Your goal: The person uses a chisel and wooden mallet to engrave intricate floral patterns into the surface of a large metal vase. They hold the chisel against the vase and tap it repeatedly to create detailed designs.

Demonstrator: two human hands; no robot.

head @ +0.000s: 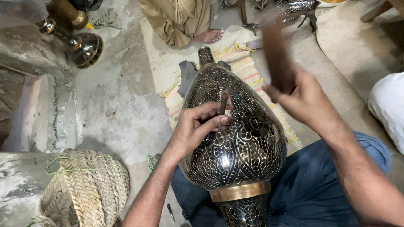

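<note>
Head view looks down on a big, pear-shaped metal vase [240, 143], black with bright engraved floral scrollwork, lying across the lap of the seated person, its narrow neck pointing away and a plain brass band [240, 191] ringing it near the foot. The left hand [195, 128] rests on the vase's belly, its fingers [210, 120] closed around a slim dark chisel [222, 107] whose tip meets the engraved surface. The right hand [303, 101] is raised just beside the vase, fingers wrapped tight around a dark wooden mallet [275, 54], blurred in the picture. Blue trousers [320, 185] show under the vase. Beneath its neck a striped woven mat [248, 67] lies on the concrete floor [118, 101], with a dark cloth [187, 75] tucked against the vase. A small tool [170, 212] lies on the floor by the left forearm. Nearer the left, a woven straw basket [88, 191] sits on the floor. Farther off, a second dark brass vessel [82, 46] lies on its side, and another person sits cross-legged in tan clothing [176, 17], one bare foot [208, 35] on the mat's edge. A white-clad knee [389, 105] shows at the right.
</note>
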